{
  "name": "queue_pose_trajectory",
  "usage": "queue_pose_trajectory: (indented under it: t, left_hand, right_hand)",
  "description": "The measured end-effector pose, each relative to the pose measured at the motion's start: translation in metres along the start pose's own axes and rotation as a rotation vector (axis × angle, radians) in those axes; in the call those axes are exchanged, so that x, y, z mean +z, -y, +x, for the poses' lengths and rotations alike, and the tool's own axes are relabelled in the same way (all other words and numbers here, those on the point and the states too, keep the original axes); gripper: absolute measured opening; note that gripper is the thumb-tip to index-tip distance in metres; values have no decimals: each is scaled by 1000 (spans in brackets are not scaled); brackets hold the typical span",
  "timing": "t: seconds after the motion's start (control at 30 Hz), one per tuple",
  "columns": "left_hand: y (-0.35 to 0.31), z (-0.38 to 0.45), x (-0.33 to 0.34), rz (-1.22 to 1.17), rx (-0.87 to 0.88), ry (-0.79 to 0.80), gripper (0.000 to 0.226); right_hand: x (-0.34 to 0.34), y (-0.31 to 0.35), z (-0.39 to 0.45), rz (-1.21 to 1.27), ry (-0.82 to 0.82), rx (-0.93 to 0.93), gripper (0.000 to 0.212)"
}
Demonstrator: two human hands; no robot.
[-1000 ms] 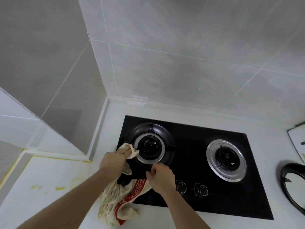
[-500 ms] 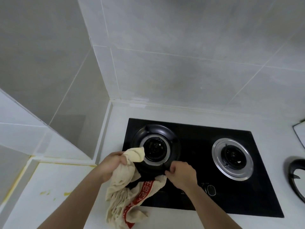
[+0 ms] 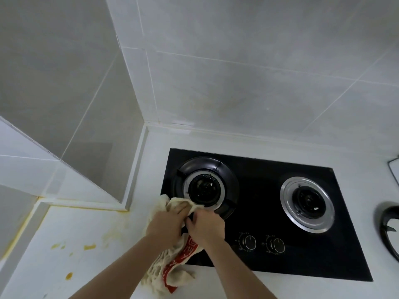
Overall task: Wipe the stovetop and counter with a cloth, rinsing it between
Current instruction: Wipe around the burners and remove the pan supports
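A cream cloth (image 3: 172, 268) with a red printed stripe hangs over the front left corner of the black glass stovetop (image 3: 263, 203). My left hand (image 3: 165, 226) grips a bunched part of the cloth at the front of the left burner (image 3: 205, 188). My right hand (image 3: 206, 227) is close against it and pinches the cloth too. The cloth's loose end trails down onto the white counter (image 3: 71, 234). The right burner (image 3: 307, 201) with its silver ring is uncovered.
Yellow stains (image 3: 89, 247) dot the counter at the left. Two knobs (image 3: 262, 243) sit at the stovetop's front. A black pan support (image 3: 388, 231) lies on the counter at the far right. Tiled walls close in the back and left.
My right hand has moved left from the burner's front edge to join the left hand on the cloth. The cloth is now bunched between both hands.
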State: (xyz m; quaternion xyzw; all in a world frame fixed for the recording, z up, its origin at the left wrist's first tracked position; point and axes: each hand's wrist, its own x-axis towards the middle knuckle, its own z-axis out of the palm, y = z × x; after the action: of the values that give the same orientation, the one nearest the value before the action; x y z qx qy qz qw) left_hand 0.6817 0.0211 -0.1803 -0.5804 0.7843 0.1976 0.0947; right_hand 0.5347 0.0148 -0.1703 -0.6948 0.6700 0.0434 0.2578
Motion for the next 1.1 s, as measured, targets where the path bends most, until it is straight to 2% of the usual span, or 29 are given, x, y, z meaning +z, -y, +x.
queue_pose_trajectory:
  t: [0.07, 0.2, 0.3, 0.37, 0.43, 0.5, 0.53, 0.67, 0.73, 0.87, 0.93, 0.97, 1.0, 1.1]
  left_hand:
    - [-4, -2, -4, 55, 54, 46, 75]
    - [31, 13, -8, 251, 194, 62, 76]
    - [55, 39, -24, 387, 49, 34, 82]
    - [55, 51, -28, 339, -30, 30, 79]
    - [38, 43, -8, 242, 82, 20, 71]
    - [16, 25, 16, 246, 244, 101, 73]
    - [16, 22, 21, 249, 245, 137, 75]
    - [44, 39, 3, 201, 26, 28, 80]
    - [29, 32, 9, 180, 9, -2, 73]
    - [-25, 9, 49, 59, 261, -59, 58]
    - [-19, 11, 40, 81, 277, -151, 54]
    - [-10, 13, 31, 129, 248, -172, 55]
    - [4, 14, 23, 155, 172, -138, 56]
    - [28, 10, 20, 203, -48, -168, 63]
  right_hand:
    - [2, 1, 3, -35, 15, 9, 33]
    - [7, -4, 2, -3, -15, -2, 37]
    - [6, -9, 5, 10, -28, 22, 35]
    - [6, -11, 5, 9, -18, 37, 34]
    - [2, -17, 2, -7, -11, 60, 29]
    - [-2, -36, -1, -21, -22, 90, 26]
    - [-3, -47, -2, -16, -23, 97, 26]
    - [-10, -65, -3, -47, -18, 37, 30]
    - [-9, -65, -1, -40, 0, 3, 25]
    - [-5, -66, 0, -8, 28, -36, 20]
    - [-7, -69, -1, 4, 33, -60, 21]
    - [-9, -70, 0, 4, 37, -70, 22]
    - [-9, -72, 0, 5, 41, -79, 24]
    - [-9, -74, 1, 4, 35, -89, 26]
